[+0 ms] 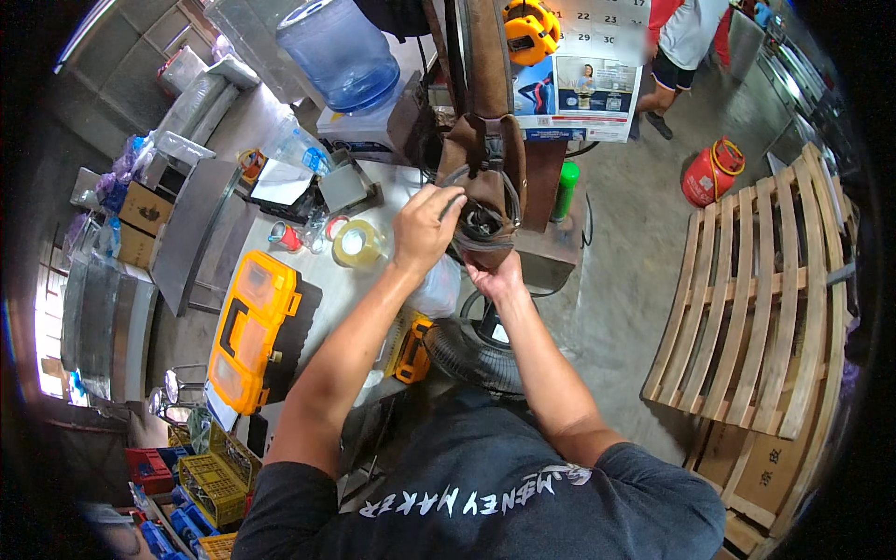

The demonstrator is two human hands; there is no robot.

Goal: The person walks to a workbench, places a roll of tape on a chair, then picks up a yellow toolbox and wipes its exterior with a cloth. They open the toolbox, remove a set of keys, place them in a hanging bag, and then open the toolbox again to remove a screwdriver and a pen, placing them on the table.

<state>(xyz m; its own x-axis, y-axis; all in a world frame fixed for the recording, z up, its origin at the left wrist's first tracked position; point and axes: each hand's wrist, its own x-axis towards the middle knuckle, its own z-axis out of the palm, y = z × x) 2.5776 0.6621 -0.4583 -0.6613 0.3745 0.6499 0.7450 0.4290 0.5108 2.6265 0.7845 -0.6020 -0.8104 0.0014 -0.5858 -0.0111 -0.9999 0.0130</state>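
Our left hand [426,227] pinches the rim of the brown bag [483,185] at the frame's upper centre; our right hand [498,277] supports its base, grip unclear. We'd best hold that base steady.

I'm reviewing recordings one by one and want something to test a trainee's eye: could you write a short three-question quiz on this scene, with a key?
1. Which is at the bottom end of the brown bag? A) the left hand; B) the right hand; C) neither.
2. True or false: the red tank stands to the right of the orange toolbox in the picture.
3. Fill in the colour: the slim bottle standing just right of the bag is ____.

Key: 1. B; 2. True; 3. green.
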